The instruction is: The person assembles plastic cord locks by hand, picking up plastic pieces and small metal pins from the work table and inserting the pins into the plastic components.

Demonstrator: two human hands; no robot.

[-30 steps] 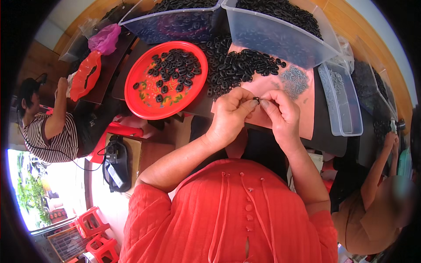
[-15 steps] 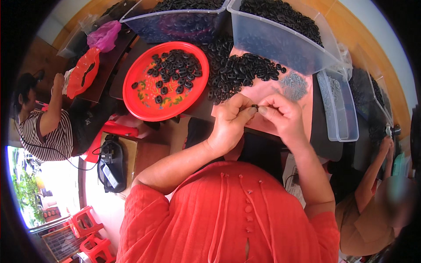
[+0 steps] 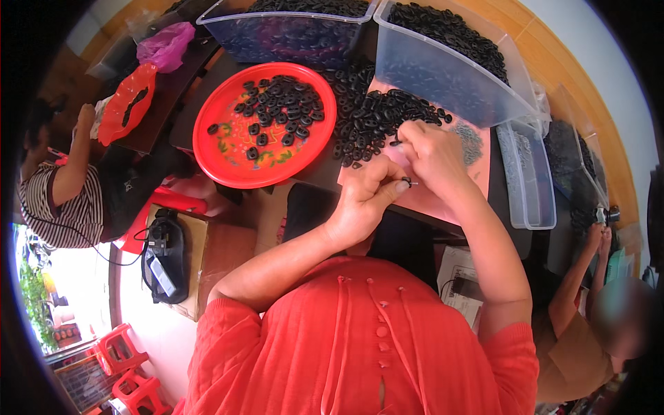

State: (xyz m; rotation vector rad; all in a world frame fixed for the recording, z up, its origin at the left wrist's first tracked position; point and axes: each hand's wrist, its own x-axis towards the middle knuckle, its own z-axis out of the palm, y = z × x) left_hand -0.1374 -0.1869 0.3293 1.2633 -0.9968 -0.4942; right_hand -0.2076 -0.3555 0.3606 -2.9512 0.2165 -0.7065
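My left hand (image 3: 370,197) pinches a small black part (image 3: 407,182) between thumb and forefinger, with a thin metal pin sticking out of it. My right hand (image 3: 436,155) is just beyond, its fingertips closed at the near edge of a heap of black oval pieces with holes (image 3: 360,104). A dark piece (image 3: 395,143) shows at those fingertips. Under both hands lies a pink sheet (image 3: 477,190). Small grey metal pins (image 3: 470,144) are piled on it, right of my right hand. To the left sits a round red tray (image 3: 225,104) holding several thicker black pieces.
Two large clear bins (image 3: 443,72) full of black pieces stand at the back. A narrow clear tub (image 3: 541,197) with pins is at the right. Co-workers sit at the left (image 3: 69,200) and right (image 3: 574,353). A purple bag (image 3: 164,45) lies at far left.
My hands have parted. The right hand has moved up and away to the heap of black pieces, while the left keeps hold of the small black part.
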